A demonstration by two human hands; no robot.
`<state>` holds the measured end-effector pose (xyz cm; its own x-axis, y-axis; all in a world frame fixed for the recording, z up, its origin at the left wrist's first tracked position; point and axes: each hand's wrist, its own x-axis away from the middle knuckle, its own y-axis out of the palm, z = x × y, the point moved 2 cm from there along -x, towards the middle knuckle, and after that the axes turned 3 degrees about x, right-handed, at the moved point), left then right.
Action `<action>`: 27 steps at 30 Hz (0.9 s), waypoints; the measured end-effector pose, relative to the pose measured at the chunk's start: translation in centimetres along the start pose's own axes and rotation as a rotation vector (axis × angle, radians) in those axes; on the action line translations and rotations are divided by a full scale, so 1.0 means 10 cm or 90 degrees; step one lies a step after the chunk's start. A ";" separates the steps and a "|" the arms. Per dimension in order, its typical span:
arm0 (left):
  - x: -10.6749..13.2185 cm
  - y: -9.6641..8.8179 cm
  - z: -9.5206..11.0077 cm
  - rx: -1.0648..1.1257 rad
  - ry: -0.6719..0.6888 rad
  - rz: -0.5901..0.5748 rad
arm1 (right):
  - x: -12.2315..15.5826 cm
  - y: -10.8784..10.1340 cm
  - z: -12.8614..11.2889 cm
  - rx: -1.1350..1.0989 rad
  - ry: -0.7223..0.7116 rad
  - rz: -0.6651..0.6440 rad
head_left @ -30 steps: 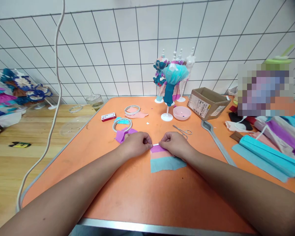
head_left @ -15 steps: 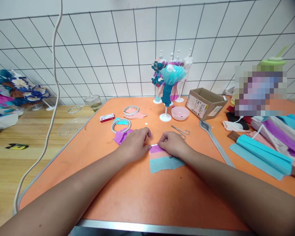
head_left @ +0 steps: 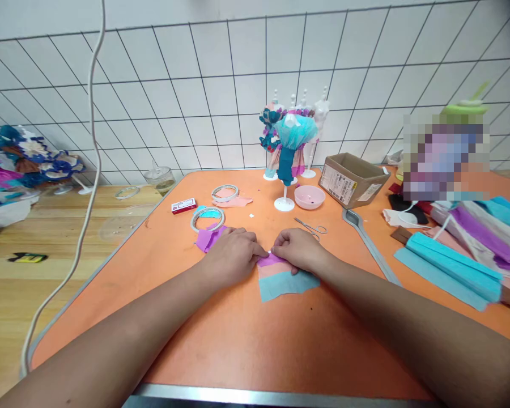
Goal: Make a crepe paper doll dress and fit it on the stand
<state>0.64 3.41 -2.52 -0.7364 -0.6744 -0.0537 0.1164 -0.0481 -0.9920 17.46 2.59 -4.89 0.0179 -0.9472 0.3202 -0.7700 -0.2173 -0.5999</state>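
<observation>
A layered piece of crepe paper, banded purple, pink and light blue, lies flat on the orange table. A thin white strip, apparently tape, shows along its top edge. My left hand has its index finger pressed down at the upper left corner; its thumb is mostly hidden. My right hand pinches the top edge just to the right and covers the paper's right part. A purple crepe piece lies beyond my left hand, partly under a tape roll. Small scissors rest just beyond my right hand.
Behind are another tape roll, a red-and-white box, a pink bowl, a cardboard box and a stand dressed in blue paper. Rolled crepe paper lies right; a white cable hangs left.
My left fingers have come down and closed in on the paper's top edge, close to the right fingertips. My right hand holds its place; the view has shifted slightly.
</observation>
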 end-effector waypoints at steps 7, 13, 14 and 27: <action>-0.01 -0.02 0.00 0.002 0.002 -0.013 | 0.03 -0.12 0.04 -0.053 0.015 -0.061; 0.00 -0.02 -0.01 0.000 0.013 -0.002 | 0.12 -0.13 0.04 -0.184 0.033 -0.108; 0.00 -0.02 -0.01 0.001 0.016 -0.002 | 0.14 -0.14 0.04 -0.201 0.039 -0.114; -0.01 -0.02 -0.06 0.050 0.012 -0.011 | 0.27 -0.15 -0.01 0.412 -0.305 0.106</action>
<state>0.26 3.94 -2.43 -0.7508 -0.6594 -0.0387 0.1541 -0.1179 -0.9810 18.62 0.41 -3.08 0.3196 -0.9449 -0.0704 -0.2689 -0.0192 -0.9630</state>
